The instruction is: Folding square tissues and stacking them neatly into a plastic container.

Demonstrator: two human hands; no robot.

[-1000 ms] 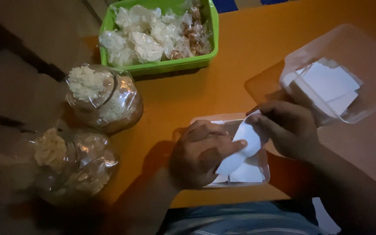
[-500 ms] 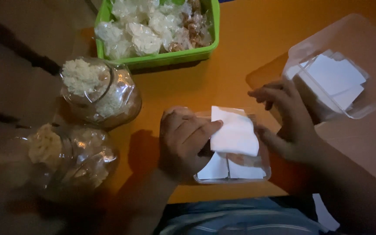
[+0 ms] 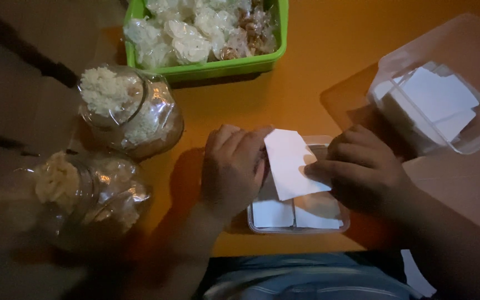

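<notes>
Over a small clear tray (image 3: 298, 219) near the front edge of the orange counter (image 3: 301, 83), the left hand (image 3: 231, 166) and the right hand (image 3: 359, 169) together hold a white paper slip (image 3: 290, 162), each pinching one side, while more white slips lie flat in the tray beneath. Behind the right hand sits a clear box of white papers (image 3: 437, 103). Left of the hands stand two clear jars (image 3: 126, 114), with a green bin of wrapped snacks (image 3: 206, 33) at the back.
</notes>
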